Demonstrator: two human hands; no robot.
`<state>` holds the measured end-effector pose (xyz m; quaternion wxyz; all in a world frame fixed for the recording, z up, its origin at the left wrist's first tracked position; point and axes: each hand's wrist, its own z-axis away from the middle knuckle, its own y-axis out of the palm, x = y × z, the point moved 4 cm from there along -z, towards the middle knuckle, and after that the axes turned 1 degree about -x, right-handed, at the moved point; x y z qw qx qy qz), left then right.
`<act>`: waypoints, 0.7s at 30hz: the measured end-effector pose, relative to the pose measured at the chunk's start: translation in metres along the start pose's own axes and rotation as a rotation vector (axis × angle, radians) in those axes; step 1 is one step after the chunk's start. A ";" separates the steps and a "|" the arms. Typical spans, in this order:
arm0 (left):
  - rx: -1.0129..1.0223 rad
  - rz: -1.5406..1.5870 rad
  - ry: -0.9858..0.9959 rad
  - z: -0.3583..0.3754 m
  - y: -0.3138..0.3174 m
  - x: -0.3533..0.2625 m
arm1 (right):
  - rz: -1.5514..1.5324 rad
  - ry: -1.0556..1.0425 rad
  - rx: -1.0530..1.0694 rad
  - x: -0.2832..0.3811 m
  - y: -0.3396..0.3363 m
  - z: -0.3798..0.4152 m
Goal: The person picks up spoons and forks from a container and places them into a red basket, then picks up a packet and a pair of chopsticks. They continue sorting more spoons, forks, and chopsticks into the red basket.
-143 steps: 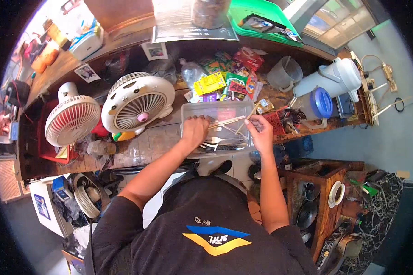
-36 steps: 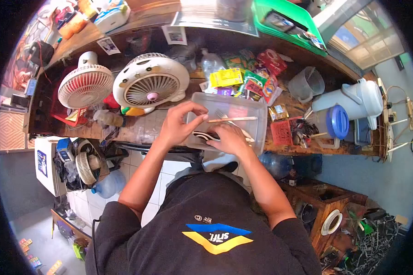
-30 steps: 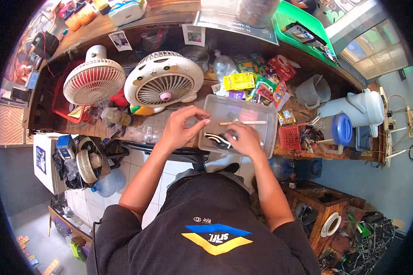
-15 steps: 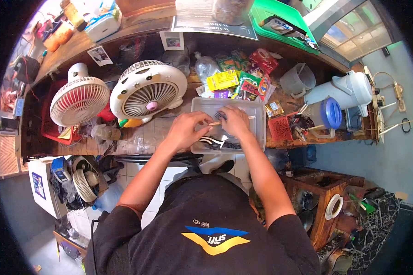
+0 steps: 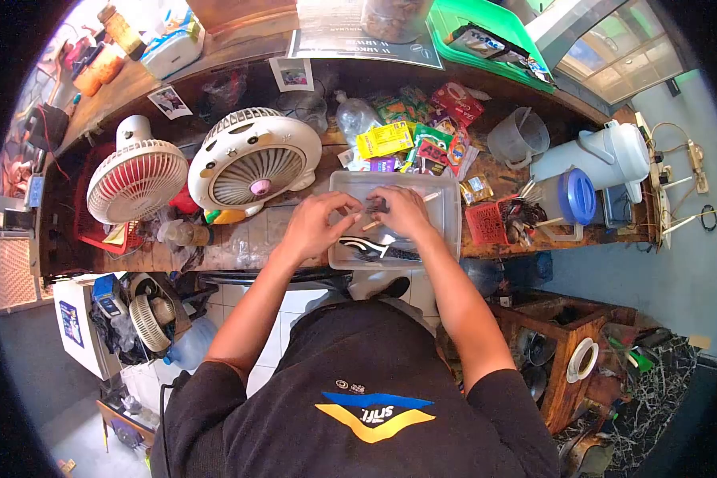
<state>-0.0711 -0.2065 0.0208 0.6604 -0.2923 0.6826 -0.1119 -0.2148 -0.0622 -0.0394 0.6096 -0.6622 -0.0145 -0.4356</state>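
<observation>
A clear plastic tray (image 5: 452, 239) sits at the table's front edge, with both my hands over it. My left hand (image 5: 319, 225) is at its left side, fingers curved, with a gap between thumb and fingertips and nothing visible in them. My right hand (image 5: 404, 213) is above the tray's middle, fingertips bent together around a small dark thing that I cannot make out. A thin light-coloured stick (image 5: 432, 197) passes under my right hand; whether the hand touches it is hidden. A black item with a white curved part (image 5: 372, 248) lies in the tray's near part.
Two fans, a white one (image 5: 138, 179) and an animal-shaped one (image 5: 256, 163), stand left. Colourful sachets (image 5: 386, 140) lie behind the tray. To the right are a red basket (image 5: 486, 225), a blue-lidded pitcher (image 5: 579, 197) and a pale blue thermos (image 5: 601, 155).
My left hand has come away from the stick, and its fingers have parted. The stick now lies lower under my right hand, which has shifted slightly left.
</observation>
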 end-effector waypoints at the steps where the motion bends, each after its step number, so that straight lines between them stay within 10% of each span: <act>1: 0.004 0.005 -0.015 -0.001 -0.001 -0.001 | 0.000 0.000 0.002 -0.001 -0.001 -0.002; 13: 0.077 -0.124 0.036 -0.008 0.018 -0.006 | -0.421 -0.213 -0.920 -0.004 -0.106 0.067; 21: 0.433 -0.716 -0.098 -0.022 0.088 0.030 | -0.650 -0.155 -0.874 -0.018 -0.116 0.102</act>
